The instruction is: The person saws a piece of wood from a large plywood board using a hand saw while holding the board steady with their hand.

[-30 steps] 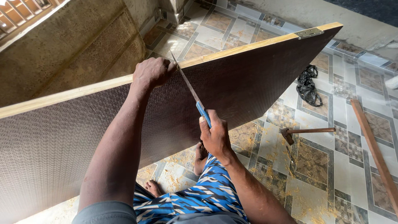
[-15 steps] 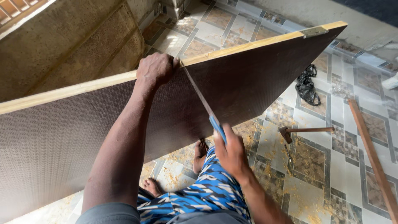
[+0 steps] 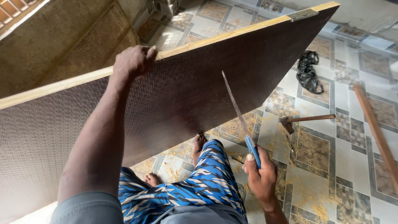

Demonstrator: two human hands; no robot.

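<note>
The left hand (image 3: 134, 61) clamps the top edge of the dark panel (image 3: 199, 87) standing on edge, steadying it, while the right hand (image 3: 260, 176), fist closed, holds the blue-handled saw (image 3: 238, 112) against its near face.

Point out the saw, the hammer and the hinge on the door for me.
saw (image 3: 234, 103), head view, middle of the blade.
hammer (image 3: 309, 119), head view, wooden handle.
hinge (image 3: 304, 15), head view, metal plate on the door's top edge.
</note>
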